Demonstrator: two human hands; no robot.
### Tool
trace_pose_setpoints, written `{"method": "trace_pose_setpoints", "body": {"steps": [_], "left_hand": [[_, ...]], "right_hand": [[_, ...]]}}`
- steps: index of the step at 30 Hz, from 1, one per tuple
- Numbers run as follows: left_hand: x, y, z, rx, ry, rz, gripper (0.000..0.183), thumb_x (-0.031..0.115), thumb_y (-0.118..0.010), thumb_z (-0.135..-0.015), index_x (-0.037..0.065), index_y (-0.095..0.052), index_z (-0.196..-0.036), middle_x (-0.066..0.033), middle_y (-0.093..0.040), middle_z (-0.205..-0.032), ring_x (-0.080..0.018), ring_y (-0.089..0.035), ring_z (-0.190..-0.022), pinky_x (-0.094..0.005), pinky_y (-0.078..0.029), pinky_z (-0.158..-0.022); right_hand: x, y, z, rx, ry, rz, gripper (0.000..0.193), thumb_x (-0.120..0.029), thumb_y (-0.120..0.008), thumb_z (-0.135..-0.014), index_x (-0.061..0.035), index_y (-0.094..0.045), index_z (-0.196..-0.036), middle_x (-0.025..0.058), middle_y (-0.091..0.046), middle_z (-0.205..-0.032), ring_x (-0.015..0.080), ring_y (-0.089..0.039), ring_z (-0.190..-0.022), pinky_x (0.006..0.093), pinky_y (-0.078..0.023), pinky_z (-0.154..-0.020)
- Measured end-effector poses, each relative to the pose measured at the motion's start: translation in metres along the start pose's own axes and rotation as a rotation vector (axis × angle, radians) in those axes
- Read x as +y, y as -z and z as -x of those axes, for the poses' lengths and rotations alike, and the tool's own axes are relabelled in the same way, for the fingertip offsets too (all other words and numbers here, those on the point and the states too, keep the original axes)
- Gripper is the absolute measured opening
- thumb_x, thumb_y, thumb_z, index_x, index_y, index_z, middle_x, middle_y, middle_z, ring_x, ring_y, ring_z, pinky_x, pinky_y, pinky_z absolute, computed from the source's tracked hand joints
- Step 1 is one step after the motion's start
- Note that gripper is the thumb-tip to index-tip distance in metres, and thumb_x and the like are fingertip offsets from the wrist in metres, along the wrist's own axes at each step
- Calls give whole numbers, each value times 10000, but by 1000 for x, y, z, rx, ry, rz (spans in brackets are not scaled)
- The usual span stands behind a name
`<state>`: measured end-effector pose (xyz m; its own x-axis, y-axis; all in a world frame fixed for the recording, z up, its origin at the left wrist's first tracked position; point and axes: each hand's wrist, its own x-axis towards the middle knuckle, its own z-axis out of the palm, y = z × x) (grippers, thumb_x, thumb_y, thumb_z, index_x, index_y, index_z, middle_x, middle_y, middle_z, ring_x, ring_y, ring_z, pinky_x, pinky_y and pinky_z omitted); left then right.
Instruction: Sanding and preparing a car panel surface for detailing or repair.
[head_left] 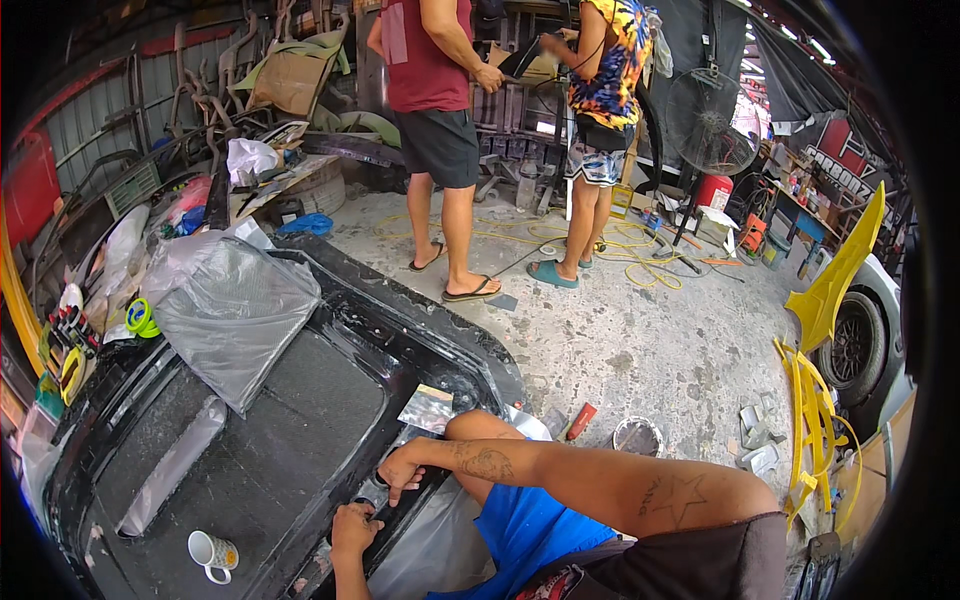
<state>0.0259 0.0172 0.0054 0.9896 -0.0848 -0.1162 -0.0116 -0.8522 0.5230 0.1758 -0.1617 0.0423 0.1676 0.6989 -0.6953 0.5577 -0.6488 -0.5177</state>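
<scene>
on blk panel, both hands (v. close)

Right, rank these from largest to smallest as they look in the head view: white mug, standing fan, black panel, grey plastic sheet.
1. Black panel
2. Grey plastic sheet
3. Standing fan
4. White mug

The gaps look clear, so no ties.

A grey corrugated wall rises at far left, with a red bar along it. The floor is pale, stained concrete. At far right, dark sheeting hangs near bright lights, beyond a fan.
</scene>
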Motion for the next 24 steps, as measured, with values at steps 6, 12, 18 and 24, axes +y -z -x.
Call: {"method": "trace_pose_setpoints", "body": {"steps": [6, 12, 18, 24], "left_hand": [[-9, -4, -4, -57, 45, 67, 354, 171, -858, -635, 39, -753, -946, -159, -719, -995, -352, -649, -973, -417, -513, -886], [-10, -7, -4, -35, 28, 52, 338, 171, -860, -640, 37, -752, -932, -162, -720, -977, -349, -657, -979, -412, -518, -893], [-6, -3, -1, -11, -20, -1, 352, 180, -860, -641, 42, -755, -948, -161, -720, -995, -350, -658, -973, -416, -520, -890], [-10, -6, -2, 5, -34, 7, 354, 183, -862, -634, 39, -757, -940, -166, -721, -980, -358, -660, -961, -420, -527, -872]], "right_hand": [[-5, 2, 2, -3, -7, 29, 612, -556, -687, -843, -7, -649, -575, 68, -559, -490, 206, -569, -447, 344, -461, -444], [1, 0, -3, -8, 5, 21, 612, -551, -680, -857, -3, -655, -584, 77, -592, -527, 207, -575, -452, 343, -465, -442], [6, -1, -10, -14, 10, 14, 613, -597, -688, -818, -29, -664, -587, 64, -568, -510, 207, -567, -458, 366, -443, -464], [6, -2, -10, -5, -7, 13, 610, -594, -692, -816, -31, -661, -584, 62, -565, -511, 209, -564, -459, 367, -440, -470]]}}
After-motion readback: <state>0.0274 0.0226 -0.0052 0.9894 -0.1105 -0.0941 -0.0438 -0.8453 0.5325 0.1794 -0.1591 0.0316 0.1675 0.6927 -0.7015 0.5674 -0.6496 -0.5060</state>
